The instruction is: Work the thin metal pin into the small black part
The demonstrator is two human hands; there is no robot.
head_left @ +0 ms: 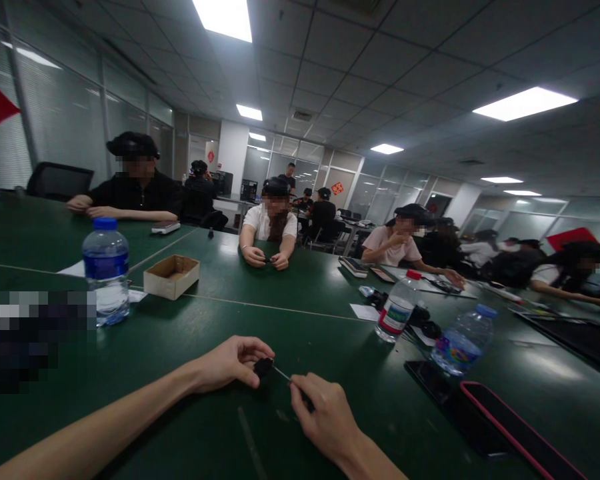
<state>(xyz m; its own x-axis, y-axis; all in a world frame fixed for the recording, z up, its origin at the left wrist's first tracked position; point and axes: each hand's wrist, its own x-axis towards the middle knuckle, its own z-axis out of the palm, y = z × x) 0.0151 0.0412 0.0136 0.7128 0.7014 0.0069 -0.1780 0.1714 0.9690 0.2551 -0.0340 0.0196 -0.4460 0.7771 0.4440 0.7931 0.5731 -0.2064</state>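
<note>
Small black lump (263, 367) held over the green table (180, 333)
I see the left hand (231, 365) pinching it, fingers bent; the right hand (326, 408) (fingers squeezed close) holds a thin stick (282, 373) toward it.

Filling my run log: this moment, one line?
left hand: holds black part | right hand: holds thin rod, tip at part

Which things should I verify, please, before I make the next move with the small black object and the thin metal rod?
1. Small black object held in left hand: ok.
2. Thin metal rod held in right hand: ok.
3. Rod's tip firmly seated in the object: cannot tell; too small to see.
4. Open tan rectangular box apart from both hands: ok.
5. Clear plastic bottle with red cap closed: ok.
</note>
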